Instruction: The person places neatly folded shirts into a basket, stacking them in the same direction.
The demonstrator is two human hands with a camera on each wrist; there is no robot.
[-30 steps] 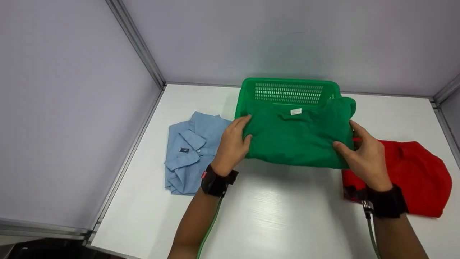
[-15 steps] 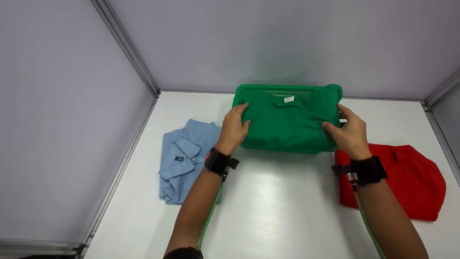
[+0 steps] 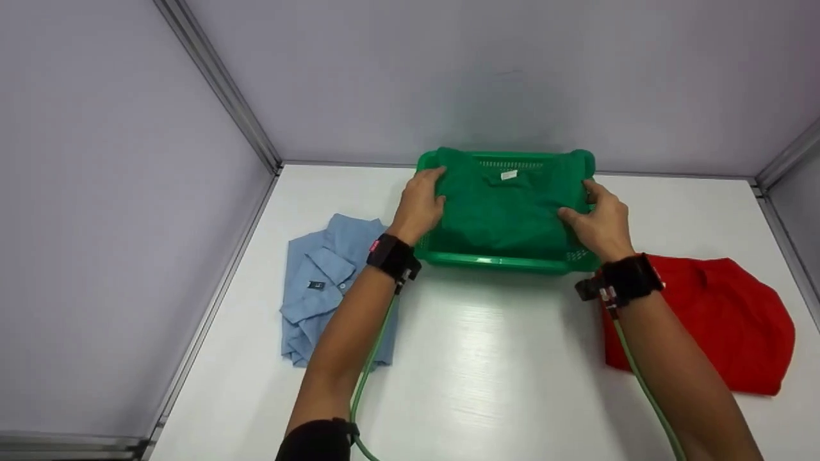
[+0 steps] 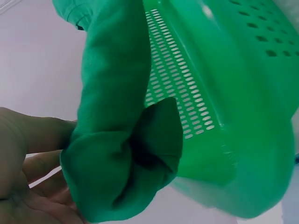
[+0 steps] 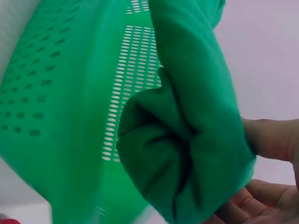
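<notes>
A folded green shirt (image 3: pixel 496 214) with a white neck label hangs over and partly within a green plastic basket (image 3: pixel 493 262) at the back of the table. My left hand (image 3: pixel 418 203) grips the shirt's left side, thumb towards me. On the right side, my right hand (image 3: pixel 601 218) pinches the cloth between thumb and fingers. In the left wrist view the shirt's rolled edge (image 4: pixel 114 93) stands apart from the perforated basket wall (image 4: pixel 182 79). Bunched folds of the shirt (image 5: pixel 196 121) fill the right wrist view, with the fingers partly hidden behind them.
A folded light blue collared shirt (image 3: pixel 333 269) lies left of the basket, partly behind my left forearm. Folded red cloth (image 3: pixel 724 320) lies at the right, partly under my right forearm. Grey panels (image 3: pixel 512 77) wall the white table (image 3: pixel 480 358). Green cables run along both arms.
Both hands have carried the green shirt away from me and down to the basket. They are closer together now, and the basket's front rim has come into sight.
</notes>
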